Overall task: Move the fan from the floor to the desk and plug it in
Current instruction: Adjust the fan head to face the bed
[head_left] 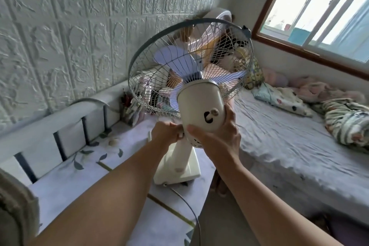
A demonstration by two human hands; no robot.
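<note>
Fan [200, 106] standing on desk [83, 175]; right hand [217, 136] cupping motor, left hand [166, 133] pinching neck knob, tilting head. Plugging in cord [189, 207] probably next.

Over on the right there's a bed [289, 136] with a wrinkled pale sheet, and a crumpled heap of patterned blankets [339, 118] piled toward its far end. Above it, a brown-framed window [311, 16] lets in bright daylight. The left wall [60, 36] is covered in white embossed brick-pattern panels. Down in the corner stands a holder stuffed with pens [130, 106], just beside a white rail with dark bars [60, 136].
</note>
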